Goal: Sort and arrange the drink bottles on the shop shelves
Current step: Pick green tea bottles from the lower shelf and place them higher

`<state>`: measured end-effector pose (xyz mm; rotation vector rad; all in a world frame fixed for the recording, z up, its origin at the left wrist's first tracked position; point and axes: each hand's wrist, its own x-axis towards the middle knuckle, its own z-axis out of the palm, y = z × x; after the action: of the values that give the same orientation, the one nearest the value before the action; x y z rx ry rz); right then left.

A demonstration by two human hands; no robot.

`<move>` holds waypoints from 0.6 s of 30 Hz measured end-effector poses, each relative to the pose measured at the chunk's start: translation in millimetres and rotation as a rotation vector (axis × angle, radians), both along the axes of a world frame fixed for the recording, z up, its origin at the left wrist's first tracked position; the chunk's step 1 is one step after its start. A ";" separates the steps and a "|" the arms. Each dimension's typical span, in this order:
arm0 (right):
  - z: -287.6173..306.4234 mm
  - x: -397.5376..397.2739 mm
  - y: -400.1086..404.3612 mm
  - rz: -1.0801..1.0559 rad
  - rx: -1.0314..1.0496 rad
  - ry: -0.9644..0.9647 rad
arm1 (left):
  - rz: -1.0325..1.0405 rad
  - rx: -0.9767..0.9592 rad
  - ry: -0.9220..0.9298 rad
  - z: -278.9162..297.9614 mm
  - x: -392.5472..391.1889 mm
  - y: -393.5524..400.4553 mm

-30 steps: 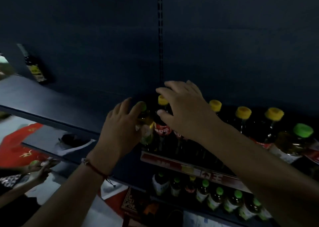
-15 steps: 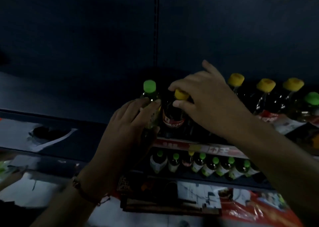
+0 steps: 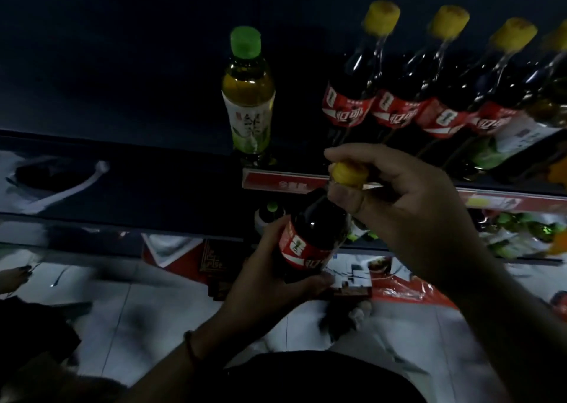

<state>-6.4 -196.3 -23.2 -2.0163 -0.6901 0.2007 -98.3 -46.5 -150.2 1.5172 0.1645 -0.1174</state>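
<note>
A dark cola bottle with a red label and yellow cap is off the shelf, tilted in front of it. My left hand wraps its lower body from below. My right hand pinches its neck just under the cap. A green-capped tea bottle stands alone upright on the dark shelf. To its right stands a row of several yellow-capped cola bottles.
A red price strip runs along the shelf's front edge. A lower shelf holds green-capped bottles. Papers and red packaging litter the tiled floor. Another person's hand shows at the left edge.
The yellow-capped cola bottle next to the tea bottle has come off the shelf into both hands. My left hand left the tea bottle, which stayed standing. The view tilted downward.
</note>
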 end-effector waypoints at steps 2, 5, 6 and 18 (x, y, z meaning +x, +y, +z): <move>-16.3 -1.9 -6.0 -0.051 0.078 0.116 | -0.010 -0.044 0.049 -9.9 1.3 -6.5; -44.5 -1.3 -19.6 -0.060 0.124 0.258 | -0.006 -0.199 0.104 -20.9 3.4 -19.0; -56.3 -1.3 -26.3 -0.053 0.100 0.312 | 0.026 -0.236 0.101 -27.4 4.3 -23.8; -208.7 34.6 -111.6 0.401 -0.279 0.855 | 0.630 -0.744 0.190 -80.7 36.8 -135.9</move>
<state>28.2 -307.9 -231.9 -1.7719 -0.5037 1.3630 -61.5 -182.4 -230.9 0.6633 0.6646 0.1710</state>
